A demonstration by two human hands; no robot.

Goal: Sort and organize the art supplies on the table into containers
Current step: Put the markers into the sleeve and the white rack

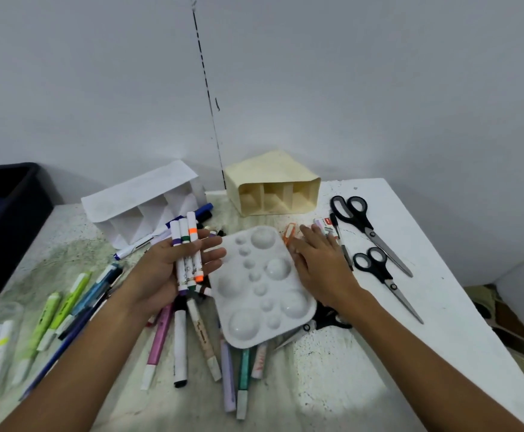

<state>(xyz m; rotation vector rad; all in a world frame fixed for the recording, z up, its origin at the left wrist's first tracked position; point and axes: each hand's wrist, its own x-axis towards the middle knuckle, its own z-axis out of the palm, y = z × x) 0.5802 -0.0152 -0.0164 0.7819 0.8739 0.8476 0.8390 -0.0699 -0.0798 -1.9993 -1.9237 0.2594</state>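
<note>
Three markers (187, 254) in left hand (164, 269) grip, right hand (319, 260) flat, perhaps touching palette (262, 285)

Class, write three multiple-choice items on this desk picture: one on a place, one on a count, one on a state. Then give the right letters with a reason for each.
1. Where does the paint palette lie?
A. between the two hands
B. inside the cream organizer
C. on the black bin

2. How many markers does the left hand hold?
A. one
B. three
C. five

3. How does the cream organizer stand?
A. upright, full of pens
B. tipped on its side, compartments empty
C. covered by a lid

Answers:
1 A: the palette sits on the table with the left hand on one side and the right hand on the other.
2 B: three markers, banded purple, green and orange, lie in the palm.
3 B: its three openings face the camera and hold nothing.
</note>
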